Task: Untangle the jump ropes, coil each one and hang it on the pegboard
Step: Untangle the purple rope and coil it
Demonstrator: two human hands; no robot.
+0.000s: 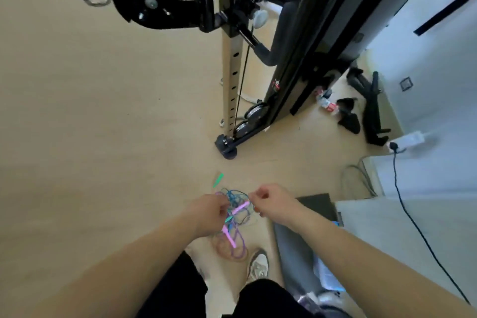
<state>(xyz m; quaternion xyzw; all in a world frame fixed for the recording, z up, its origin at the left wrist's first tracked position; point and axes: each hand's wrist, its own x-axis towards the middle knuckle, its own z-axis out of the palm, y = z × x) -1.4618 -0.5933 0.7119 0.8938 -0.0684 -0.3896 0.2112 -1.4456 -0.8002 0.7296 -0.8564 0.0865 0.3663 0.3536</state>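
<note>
A tangle of thin jump ropes [237, 200] hangs between my two hands above the wooden floor. Blue, purple and orange cords mix in it, with pink handles [241, 206] and a green handle [218, 180] sticking out. More loops [233, 248] trail down to the floor near my shoe. My left hand [210, 210] grips the left side of the tangle with curled fingers. My right hand [271, 200] pinches cord on the right side. No pegboard is in view.
A tall black cable gym machine [232, 59] stands just ahead, its foot [227, 148] near the ropes. A grey mat [296, 240] lies to the right. A power strip [407, 139] with a black cable, dark items and a white wall lie further right.
</note>
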